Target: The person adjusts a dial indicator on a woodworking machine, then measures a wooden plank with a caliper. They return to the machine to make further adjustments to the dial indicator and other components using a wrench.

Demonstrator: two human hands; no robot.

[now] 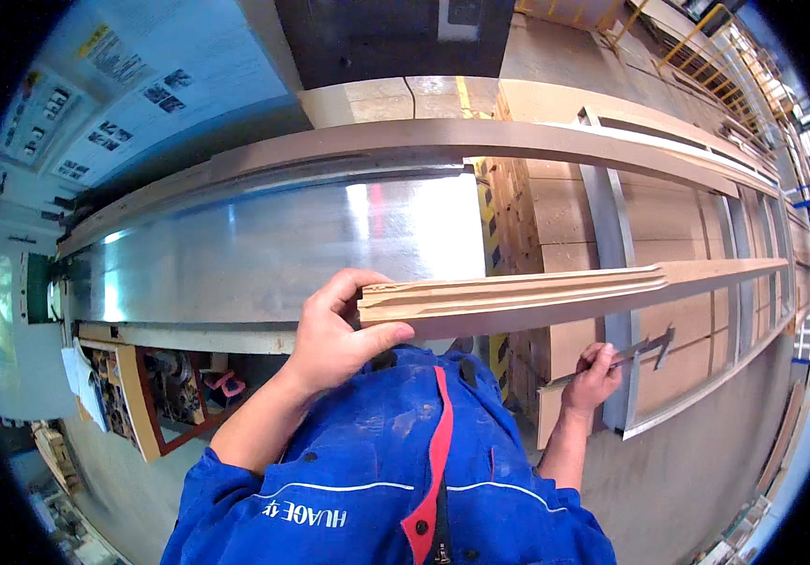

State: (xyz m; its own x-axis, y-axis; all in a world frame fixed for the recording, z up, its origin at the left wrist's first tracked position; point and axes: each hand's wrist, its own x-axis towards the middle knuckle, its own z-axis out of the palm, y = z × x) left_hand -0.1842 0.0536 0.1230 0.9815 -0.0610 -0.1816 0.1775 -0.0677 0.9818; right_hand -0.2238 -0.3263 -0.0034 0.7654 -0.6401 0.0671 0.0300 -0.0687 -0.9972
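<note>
My left hand (344,325) is wrapped round the near-left end of a long wooden moulding (518,292). Its thumb lies along the near side, with the fingers over the far side. Grooves run along the pale upper face, and the side toward me is brown. The moulding stretches to the right across a metal roller frame. Below it, on the right, my right hand (595,377) is closed round a slim dark metal caliper (648,350), whose jaws point away to the right. The caliper stays apart from the moulding.
A shiny metal tabletop (292,245) lies ahead on the left. Another long brown board (405,137) spans its far side. The roller frame (620,221) stands over stacked cardboard-brown sheets (570,212). At lower left, a wooden-sided shelf (137,400) holds assorted parts.
</note>
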